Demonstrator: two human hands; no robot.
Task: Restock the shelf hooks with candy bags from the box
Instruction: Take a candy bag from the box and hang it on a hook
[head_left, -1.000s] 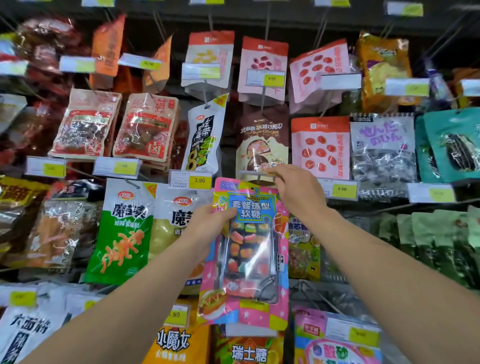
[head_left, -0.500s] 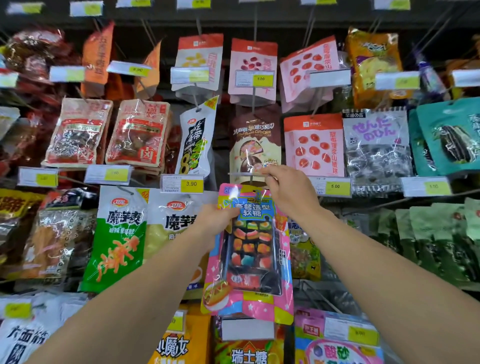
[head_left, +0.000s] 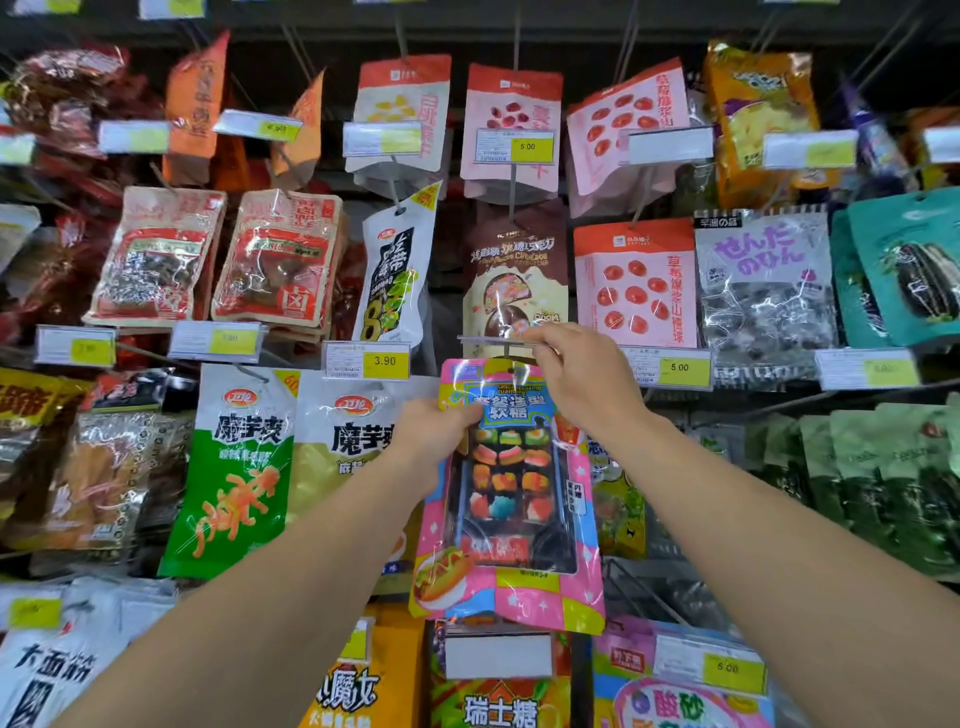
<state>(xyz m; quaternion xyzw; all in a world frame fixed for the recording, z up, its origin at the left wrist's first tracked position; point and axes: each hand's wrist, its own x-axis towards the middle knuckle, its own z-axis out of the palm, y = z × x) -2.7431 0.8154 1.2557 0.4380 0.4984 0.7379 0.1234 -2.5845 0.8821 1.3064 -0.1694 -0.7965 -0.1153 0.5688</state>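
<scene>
1. Our left hand (head_left: 431, 436) holds the gummy candy bag (head_left: 511, 493) mid-shelf.
2. Our right hand (head_left: 576, 379) pinches the hook's label holder (head_left: 493, 340); lift it, then thread the bag's hole squarely.

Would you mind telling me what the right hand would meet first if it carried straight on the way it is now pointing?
The right hand points up and left, pinching the clear label holder at the hook's tip. Straight on it would probably meet the brown chocolate bag hanging just behind, though depth is hard to judge here.
</scene>
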